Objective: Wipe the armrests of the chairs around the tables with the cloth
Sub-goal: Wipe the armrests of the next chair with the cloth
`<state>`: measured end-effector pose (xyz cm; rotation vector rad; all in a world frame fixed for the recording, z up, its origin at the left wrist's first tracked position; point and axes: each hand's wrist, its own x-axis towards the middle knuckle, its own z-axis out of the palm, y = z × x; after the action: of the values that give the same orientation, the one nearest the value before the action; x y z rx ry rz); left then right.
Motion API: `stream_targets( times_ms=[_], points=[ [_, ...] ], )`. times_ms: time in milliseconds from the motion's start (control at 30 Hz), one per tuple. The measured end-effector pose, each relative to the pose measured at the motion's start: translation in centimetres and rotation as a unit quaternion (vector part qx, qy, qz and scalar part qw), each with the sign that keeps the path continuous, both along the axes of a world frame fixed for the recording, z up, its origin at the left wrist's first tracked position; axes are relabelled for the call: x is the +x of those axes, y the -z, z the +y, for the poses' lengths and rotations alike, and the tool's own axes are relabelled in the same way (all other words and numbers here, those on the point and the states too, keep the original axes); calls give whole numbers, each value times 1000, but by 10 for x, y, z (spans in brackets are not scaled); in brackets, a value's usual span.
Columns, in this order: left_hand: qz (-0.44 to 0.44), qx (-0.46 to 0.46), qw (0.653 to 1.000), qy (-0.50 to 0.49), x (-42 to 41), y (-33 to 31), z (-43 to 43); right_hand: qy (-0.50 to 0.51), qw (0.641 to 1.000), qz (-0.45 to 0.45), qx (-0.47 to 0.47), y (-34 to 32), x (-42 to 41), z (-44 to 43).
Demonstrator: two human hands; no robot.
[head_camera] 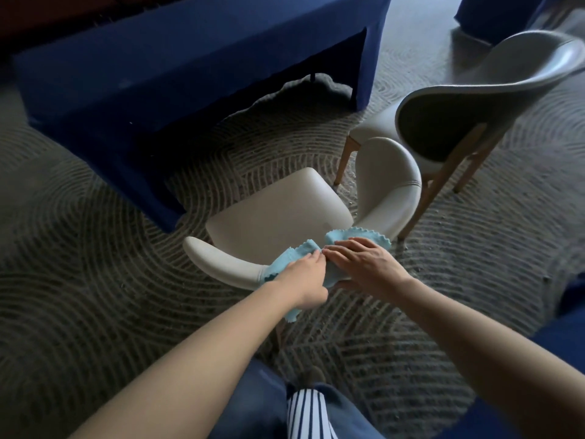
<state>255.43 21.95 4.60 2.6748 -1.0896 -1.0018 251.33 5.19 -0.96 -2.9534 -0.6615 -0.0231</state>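
Observation:
A cream padded chair (278, 213) stands just in front of me, its curved back and two armrests wrapping round the seat. A light blue cloth (289, 255) with a zigzag edge lies draped over the middle of the chair's back rail. My left hand (305, 277) grips the cloth on the left part, near the left armrest (218, 259). My right hand (364, 264) lies flat on the cloth with fingers straight, pressing it onto the rail. The right armrest (389, 182) curves up bare beyond it.
A table draped in dark blue cloth (190, 68) stands ahead on the left. A second cream chair (474, 99) with wooden legs stands at the right, close to the first. Another blue-draped table corner (493, 14) shows at top right. Patterned carpet (95, 280) covers the floor.

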Motion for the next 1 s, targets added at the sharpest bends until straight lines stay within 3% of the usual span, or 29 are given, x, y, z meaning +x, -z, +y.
stream_targets(
  times_ms=[133,333,467,567,800,1000],
  points=[
    [14,-11,1000,2,-5,0,-26,36,999,6,-22,-12,2,-34],
    [-21,15,1000,18,-9,6,-37,126,975,162,-81,-33,4,-35],
    [-76,-2,995,63,-5,18,-23,241,943,231,13,-43,5,-16],
    [-143,-7,985,99,5,24,-10,364,906,204,67,-42,2,3],
    [-137,34,967,213,44,14,39,581,795,47,168,-20,-3,66],
    [-99,134,969,180,53,6,35,703,588,-12,400,-5,13,93]
  ],
)
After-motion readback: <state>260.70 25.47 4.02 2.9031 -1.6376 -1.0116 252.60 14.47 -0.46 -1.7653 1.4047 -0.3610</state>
